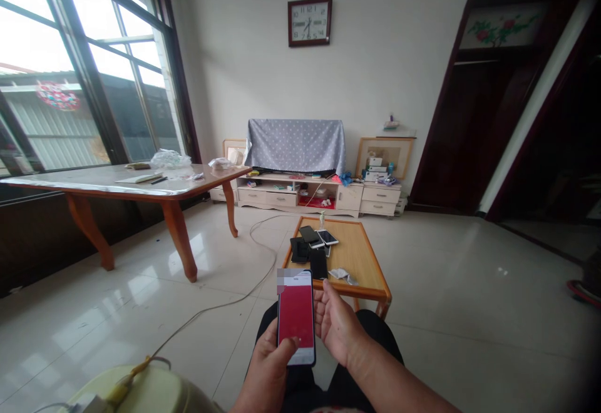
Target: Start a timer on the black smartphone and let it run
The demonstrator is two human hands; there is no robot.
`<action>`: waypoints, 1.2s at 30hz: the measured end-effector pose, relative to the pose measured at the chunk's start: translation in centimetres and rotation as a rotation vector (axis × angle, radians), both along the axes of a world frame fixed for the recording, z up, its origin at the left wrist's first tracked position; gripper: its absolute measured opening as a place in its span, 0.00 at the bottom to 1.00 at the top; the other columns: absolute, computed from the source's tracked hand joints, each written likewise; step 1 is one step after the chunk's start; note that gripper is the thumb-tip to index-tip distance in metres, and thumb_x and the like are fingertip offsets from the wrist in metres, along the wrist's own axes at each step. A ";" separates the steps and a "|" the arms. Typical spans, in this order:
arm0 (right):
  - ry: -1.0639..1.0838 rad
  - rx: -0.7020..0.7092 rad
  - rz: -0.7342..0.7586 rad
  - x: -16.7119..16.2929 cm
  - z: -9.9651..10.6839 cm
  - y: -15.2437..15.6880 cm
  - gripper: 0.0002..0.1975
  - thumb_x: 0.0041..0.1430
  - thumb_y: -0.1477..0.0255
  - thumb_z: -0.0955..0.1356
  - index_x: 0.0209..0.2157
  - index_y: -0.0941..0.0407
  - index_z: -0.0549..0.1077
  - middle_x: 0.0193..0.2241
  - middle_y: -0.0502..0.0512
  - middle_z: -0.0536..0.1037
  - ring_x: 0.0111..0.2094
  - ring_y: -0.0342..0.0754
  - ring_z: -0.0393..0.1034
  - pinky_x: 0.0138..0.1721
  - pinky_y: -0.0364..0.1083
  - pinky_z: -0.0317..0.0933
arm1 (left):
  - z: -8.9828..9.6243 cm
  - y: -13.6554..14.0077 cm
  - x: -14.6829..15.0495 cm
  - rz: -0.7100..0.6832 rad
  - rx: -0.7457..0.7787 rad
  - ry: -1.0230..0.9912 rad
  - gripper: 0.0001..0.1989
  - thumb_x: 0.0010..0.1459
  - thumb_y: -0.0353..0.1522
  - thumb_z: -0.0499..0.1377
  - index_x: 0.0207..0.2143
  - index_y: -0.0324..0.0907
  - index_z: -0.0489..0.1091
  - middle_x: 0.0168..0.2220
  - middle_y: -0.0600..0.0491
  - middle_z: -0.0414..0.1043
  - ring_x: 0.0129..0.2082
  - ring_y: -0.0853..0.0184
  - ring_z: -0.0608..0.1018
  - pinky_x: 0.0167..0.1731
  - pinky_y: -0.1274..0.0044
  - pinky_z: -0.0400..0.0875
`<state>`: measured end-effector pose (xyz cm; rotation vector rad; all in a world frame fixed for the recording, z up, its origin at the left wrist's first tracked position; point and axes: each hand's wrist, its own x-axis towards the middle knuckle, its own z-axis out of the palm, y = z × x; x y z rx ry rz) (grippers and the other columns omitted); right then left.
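My left hand [271,363] grips a smartphone [297,314] upright above my lap, its thumb lying over the lower part of the lit screen. Most of the screen is dark red, with a pale band at the top and bottom. Close against the phone's right edge is my right hand [342,324], thumb up and fingers loosely curved. It appears to hold nothing, though its fingertips are partly hidden by the phone. Just beyond, several more phones lie on a low wooden table [359,247], among them a black phone [318,264] and a white-framed phone [328,238].
Crumpled silvery packets [342,275] and a small pale bottle [322,219] are on the low table. A cable [225,304] crosses the floor to a yellowish stool [154,388] at lower left. A larger table [141,181] stands left; a white cabinet [282,199] lines the wall.
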<state>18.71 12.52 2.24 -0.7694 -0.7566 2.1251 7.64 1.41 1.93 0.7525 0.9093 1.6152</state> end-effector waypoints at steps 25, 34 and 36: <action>0.025 0.043 0.001 -0.9 1.1 -2.8 0.26 0.65 0.47 0.64 0.41 0.56 0.76 0.29 0.58 0.81 0.30 0.50 0.77 0.32 0.46 0.70 | 0.5 -0.7 -0.8 0.062 -0.004 0.055 0.21 0.56 0.32 0.63 0.53 0.43 0.73 0.47 0.47 0.79 0.45 0.58 0.79 0.46 0.72 0.69; 0.068 0.060 0.034 -0.9 2.1 -3.6 0.24 0.64 0.49 0.65 0.44 0.55 0.75 0.28 0.56 0.81 0.29 0.52 0.77 0.32 0.47 0.70 | 0.6 -0.9 -0.8 0.072 -0.018 0.047 0.20 0.55 0.32 0.63 0.52 0.43 0.74 0.46 0.48 0.80 0.44 0.59 0.79 0.45 0.74 0.69; 0.069 0.060 0.034 -0.9 2.2 -3.7 0.23 0.64 0.49 0.66 0.44 0.55 0.75 0.28 0.56 0.81 0.30 0.52 0.77 0.32 0.48 0.70 | 0.7 -0.9 -0.8 0.067 -0.015 0.046 0.20 0.55 0.32 0.62 0.52 0.43 0.74 0.46 0.48 0.80 0.44 0.59 0.79 0.45 0.73 0.69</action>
